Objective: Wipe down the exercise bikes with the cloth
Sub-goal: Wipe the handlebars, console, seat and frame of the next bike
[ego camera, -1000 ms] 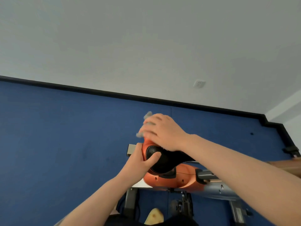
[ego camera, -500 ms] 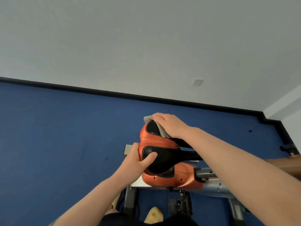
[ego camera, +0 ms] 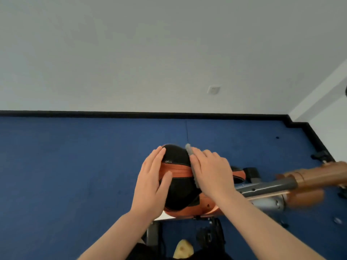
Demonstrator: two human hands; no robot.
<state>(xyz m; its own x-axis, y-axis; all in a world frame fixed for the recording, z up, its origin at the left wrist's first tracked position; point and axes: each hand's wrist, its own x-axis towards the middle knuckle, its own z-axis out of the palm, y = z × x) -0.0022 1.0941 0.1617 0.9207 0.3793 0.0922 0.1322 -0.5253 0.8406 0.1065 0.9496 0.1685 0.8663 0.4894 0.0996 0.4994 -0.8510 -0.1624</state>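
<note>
The exercise bike's black and orange saddle (ego camera: pixel 178 177) sits in the lower middle of the view. My left hand (ego camera: pixel 153 182) rests flat on its left side, fingers straight, thumb on the top. My right hand (ego camera: pixel 210 174) presses a grey cloth (ego camera: pixel 189 151) flat against the saddle's right side; only the cloth's edge shows past my fingers. The bike's grey and orange frame (ego camera: pixel 272 188) runs off to the right, blurred.
Blue carpet (ego camera: pixel 75 166) covers the floor up to a black skirting board (ego camera: pixel 131 114) and a white wall with a socket (ego camera: pixel 213 90). Below the saddle are the bike's base and pedal (ego camera: pixel 208 237). A yellowish slipper (ego camera: pixel 183 250) shows at the bottom edge.
The view tipped lower over the saddle. My right hand with the cloth slid from the far end onto the saddle's right side. My left hand loosened from a grip to a flat rest.
</note>
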